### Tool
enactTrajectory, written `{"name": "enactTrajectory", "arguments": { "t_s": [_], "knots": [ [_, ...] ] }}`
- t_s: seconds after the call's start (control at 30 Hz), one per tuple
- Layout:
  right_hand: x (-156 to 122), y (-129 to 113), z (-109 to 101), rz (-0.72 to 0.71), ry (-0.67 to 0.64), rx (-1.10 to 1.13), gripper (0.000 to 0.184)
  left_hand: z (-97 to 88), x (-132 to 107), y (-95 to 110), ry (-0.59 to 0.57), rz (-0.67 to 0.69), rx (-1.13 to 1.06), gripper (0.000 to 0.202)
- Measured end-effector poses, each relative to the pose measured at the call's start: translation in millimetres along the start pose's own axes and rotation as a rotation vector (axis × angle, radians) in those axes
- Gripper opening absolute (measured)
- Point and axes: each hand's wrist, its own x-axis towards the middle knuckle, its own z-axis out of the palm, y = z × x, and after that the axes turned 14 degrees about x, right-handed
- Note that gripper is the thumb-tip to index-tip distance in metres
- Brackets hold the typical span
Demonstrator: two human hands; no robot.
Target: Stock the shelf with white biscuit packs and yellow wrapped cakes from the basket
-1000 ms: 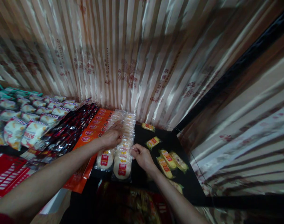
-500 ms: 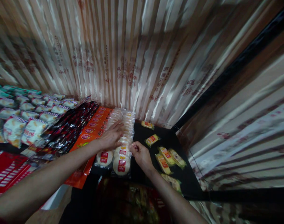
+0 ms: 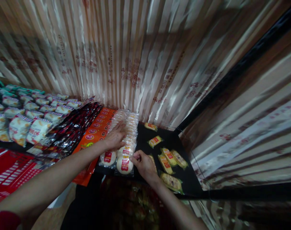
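Left hand (image 3: 115,138) flat on bun packs (image 3: 126,140) — right hand (image 3: 143,164) pinching front pack's edge.

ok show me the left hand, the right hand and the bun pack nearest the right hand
left hand (image 3: 115,138), head view, back of the hand
right hand (image 3: 143,164), head view, back of the hand
bun pack (image 3: 124,165), head view, its red label
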Motion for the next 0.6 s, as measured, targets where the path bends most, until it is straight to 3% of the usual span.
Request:
{"name": "enactTrajectory", "arguments": {
  "t_s": [0.4,0.5,0.6],
  "knots": [
    [1.6,9.0,14.2,-0.090,0.139,0.071,0.021,0.8,-1.8,1.2,0.066,0.018,0.035,0.013],
    [1.2,10.3,15.0,-0.119,0.160,0.039,0.023,-7.6,-7.3,6.8,0.140,0.003,0.055,0.013],
    [0.8,10.7,15.4,-0.121,0.168,0.043,0.023,-12.9,-30.0,28.4,0.293,-0.086,0.059,0.019]
  ]
}}
